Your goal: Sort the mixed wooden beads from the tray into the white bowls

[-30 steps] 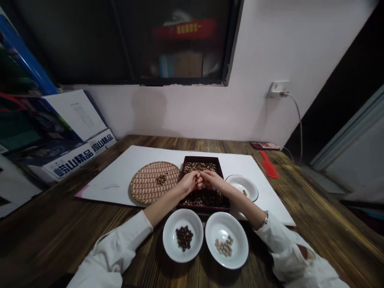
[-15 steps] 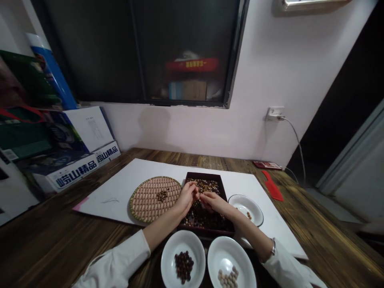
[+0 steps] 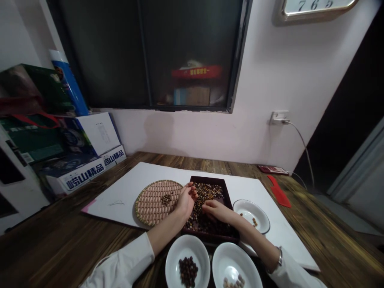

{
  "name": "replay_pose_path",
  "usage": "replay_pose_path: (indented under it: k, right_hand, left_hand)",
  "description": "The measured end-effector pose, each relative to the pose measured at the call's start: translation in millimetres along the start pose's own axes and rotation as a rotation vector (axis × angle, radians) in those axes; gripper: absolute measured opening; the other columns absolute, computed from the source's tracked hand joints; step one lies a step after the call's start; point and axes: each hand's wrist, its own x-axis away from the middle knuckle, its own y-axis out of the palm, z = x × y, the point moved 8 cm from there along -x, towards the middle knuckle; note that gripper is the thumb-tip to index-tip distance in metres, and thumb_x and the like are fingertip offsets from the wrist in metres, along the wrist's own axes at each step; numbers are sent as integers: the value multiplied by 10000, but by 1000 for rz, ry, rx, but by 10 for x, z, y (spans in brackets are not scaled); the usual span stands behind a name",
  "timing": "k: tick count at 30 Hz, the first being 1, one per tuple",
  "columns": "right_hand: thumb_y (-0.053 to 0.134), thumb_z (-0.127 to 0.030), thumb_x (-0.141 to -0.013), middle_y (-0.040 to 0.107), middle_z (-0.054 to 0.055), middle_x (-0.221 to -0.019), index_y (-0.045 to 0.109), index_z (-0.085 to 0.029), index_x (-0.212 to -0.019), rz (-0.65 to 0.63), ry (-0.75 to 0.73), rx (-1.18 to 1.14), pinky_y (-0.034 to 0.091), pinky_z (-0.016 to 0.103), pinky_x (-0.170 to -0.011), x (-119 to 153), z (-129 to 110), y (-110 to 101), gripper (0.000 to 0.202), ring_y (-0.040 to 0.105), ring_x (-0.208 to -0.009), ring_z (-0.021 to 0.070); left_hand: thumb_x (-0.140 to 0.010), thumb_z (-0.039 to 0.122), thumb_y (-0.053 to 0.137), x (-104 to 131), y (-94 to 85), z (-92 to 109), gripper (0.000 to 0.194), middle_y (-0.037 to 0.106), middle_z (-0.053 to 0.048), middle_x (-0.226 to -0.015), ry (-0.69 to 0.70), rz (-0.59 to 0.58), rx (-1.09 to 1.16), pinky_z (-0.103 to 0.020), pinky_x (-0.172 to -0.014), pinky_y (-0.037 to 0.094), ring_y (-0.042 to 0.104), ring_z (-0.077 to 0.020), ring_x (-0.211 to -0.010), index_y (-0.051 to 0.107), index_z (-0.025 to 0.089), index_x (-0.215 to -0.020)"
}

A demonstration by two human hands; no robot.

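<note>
Where three white bowls [image 3: 203, 250] and one woven tray [image 3: 150, 204] lie around one dark box [image 3: 228, 194], the round beads [image 3: 207, 191] inside, brown, tan and pale, are too numerous to count. Over the box, the left hand [image 3: 186, 199] is loosely curled and the right hand [image 3: 215, 210] narrowly pinched; whether either holds a bead cannot be told. The lower edge crops two bowls.

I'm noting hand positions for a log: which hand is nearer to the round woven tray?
Left. The left hand is by the right edge of the woven tray; the right hand is farther right, over the dark box.
</note>
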Motion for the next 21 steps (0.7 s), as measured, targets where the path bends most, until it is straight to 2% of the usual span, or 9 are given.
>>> replay_pose_path:
  k: [2,5,8,21]
  right_hand:
    - [427,-244,-966,462,-48,-559,478,-180,-733,40,-10,134,294,226,-523,30,-36,-5,246,400,-507,86]
    - [507,-209,-924,555,0,-710,498,-165,-726,70,-105,394,304,233,-612,71,-127,25,203,430,-638,100]
    - [502,-217,-926,601,26,-759,542,-160,-761,64,-113,554,288,242,-626,86,-124,63,179,422,-650,108]
    - [482,-242,-941,694,87,-861,619,-147,-852,84,-120,647,302,242,-637,81,-93,68,189,494,-686,128]
  left_hand:
    - [-863,-16,422,14,2,11,188,563,16,-650,6,0,0,-167,-499,410,509,-54,-507,538,130,-890]
    - [-858,-4,421,26,11,25,172,550,29,-629,18,-10,3,-165,-486,389,478,-48,-477,509,143,-875]
    - [-860,19,409,25,32,21,156,517,49,-593,16,-39,-12,-164,-451,339,410,-39,-419,489,152,-867]
    - [-778,68,466,2,23,21,132,508,67,-582,48,-59,-23,-170,-466,323,409,-36,-423,464,168,-865]
